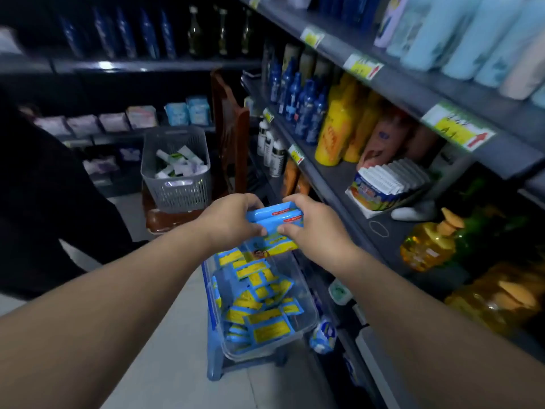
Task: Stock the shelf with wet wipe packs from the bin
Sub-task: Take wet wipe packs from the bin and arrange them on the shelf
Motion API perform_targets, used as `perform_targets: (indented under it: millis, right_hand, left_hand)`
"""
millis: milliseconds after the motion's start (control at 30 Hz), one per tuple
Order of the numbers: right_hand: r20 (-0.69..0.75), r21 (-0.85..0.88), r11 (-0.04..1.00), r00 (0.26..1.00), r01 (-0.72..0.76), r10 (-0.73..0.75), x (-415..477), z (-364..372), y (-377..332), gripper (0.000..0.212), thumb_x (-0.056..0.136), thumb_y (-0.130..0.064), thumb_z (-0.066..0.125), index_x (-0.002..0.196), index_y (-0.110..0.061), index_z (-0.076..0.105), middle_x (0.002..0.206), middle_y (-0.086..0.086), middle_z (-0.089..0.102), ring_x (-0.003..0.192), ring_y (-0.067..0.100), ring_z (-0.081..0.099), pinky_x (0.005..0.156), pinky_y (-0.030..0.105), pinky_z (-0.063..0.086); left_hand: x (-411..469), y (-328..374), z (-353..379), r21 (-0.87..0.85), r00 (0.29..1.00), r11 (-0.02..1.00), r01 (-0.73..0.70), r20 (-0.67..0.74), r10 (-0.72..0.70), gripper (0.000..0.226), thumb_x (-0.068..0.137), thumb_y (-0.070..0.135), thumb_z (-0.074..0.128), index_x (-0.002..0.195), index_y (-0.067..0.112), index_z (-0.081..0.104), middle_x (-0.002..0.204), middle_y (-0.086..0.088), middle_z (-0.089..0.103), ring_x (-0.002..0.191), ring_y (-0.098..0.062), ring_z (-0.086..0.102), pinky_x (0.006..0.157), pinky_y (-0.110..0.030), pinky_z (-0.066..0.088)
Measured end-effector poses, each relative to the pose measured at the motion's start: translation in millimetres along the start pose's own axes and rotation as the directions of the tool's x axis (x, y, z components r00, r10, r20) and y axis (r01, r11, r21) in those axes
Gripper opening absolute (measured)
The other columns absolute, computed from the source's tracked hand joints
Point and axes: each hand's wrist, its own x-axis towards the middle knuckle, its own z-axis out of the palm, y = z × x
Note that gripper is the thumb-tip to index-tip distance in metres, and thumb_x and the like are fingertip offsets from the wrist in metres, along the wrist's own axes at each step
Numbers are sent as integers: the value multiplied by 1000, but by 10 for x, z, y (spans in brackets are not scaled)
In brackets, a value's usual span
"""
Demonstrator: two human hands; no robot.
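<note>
Both forearms (132, 290) are stretching over the bin (298, 278), left hand (233, 222) and right hand (315, 228) clamping opposite ends of stacked wipe packs (277, 221).

Dim, bluish aisle, edges bowed.
We see glare on the far shelf (104, 65) at 11 o'clock; the bin (300, 290) is sharp.

My left hand (233, 219) and right hand (315, 228) cover both ends of the packs (275, 219) I hold, and most of my fingers curl out of sight behind them. The bin's (308, 311) far end is hidden beneath. The price tags (458, 126) are smeared beyond reading. The pale bottles (472, 33) run off the top edge.
</note>
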Motion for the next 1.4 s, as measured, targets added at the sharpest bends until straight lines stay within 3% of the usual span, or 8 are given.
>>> perform_targets:
  millis: [200,333,500,700,933,1067,1200,1400]
  right_hand:
    - [-121,-4,1000,993,-15,14,-666,-424,-392,68,87,-31,70,146,-29,36,126,-2,58,97,15,59,71,22,46]
    - [-193,23,998,979,-60,63,-1244,-596,-625,74,87,-30,70,149,-25,31,128,-2,58,96,12,58,76,27,51]
    - [-307,8,992,943,-129,126,-1881,-739,-830,72,84,-33,72,146,-25,38,126,-3,60,103,16,61,81,29,50]
    - [-420,0,979,889,-202,184,-2608,-1071,-999,57,83,-29,73,134,-22,50,113,-3,62,94,15,60,84,33,51]
    - [-553,67,966,796,-250,245,-3378,-1629,-935,41,78,-27,77,115,-22,60,110,-2,62,95,17,60,75,29,46]
    - [-618,64,966,750,-250,235,-3763,-1939,-815,28,74,-25,80,88,-24,56,89,-3,63,76,16,57,61,28,40]
    - [-661,10,964,721,-265,205,-4120,-2253,-695,34,69,-27,83,88,-23,54,79,-11,55,67,6,49,55,20,35]
    - [-701,44,966,681,-255,211,-4531,-2643,-395,52,68,-31,84,108,-21,53,98,-8,55,92,13,53,74,26,39]
  left_hand:
    - [-523,396,-267,-95,997,993,-73,-6,73,27,71,25,82,91,21,65,86,0,69,78,-17,66,73,-36,56]
    - [-1012,609,-340,-175,988,973,-153,-6,154,12,84,27,71,89,18,64,82,-5,70,66,-15,65,59,-28,52]
    - [-1531,871,-412,-214,970,946,-242,-34,241,15,93,24,60,78,21,59,75,-4,65,60,-12,57,55,-24,43]
    - [-1922,1207,-404,-205,954,933,-297,-30,297,18,95,32,54,83,21,61,87,-6,68,84,-27,65,77,-43,52]
    - [-2326,1957,-223,-205,914,893,-401,-25,405,21,99,29,44,92,11,52,90,-12,58,74,-25,52,63,-35,43]
    - [-2499,2408,-23,-318,851,819,-478,61,521,10,96,24,52,97,14,55,100,-10,64,95,-28,62,85,-45,51]
    - [-2742,2827,196,-319,779,782,-535,173,603,35,74,22,80,100,26,56,97,5,68,87,-11,67,79,-33,56]
    - [-2916,3370,576,-388,792,758,-525,104,601,40,71,15,82,104,21,60,97,2,72,87,-16,70,82,-41,57]
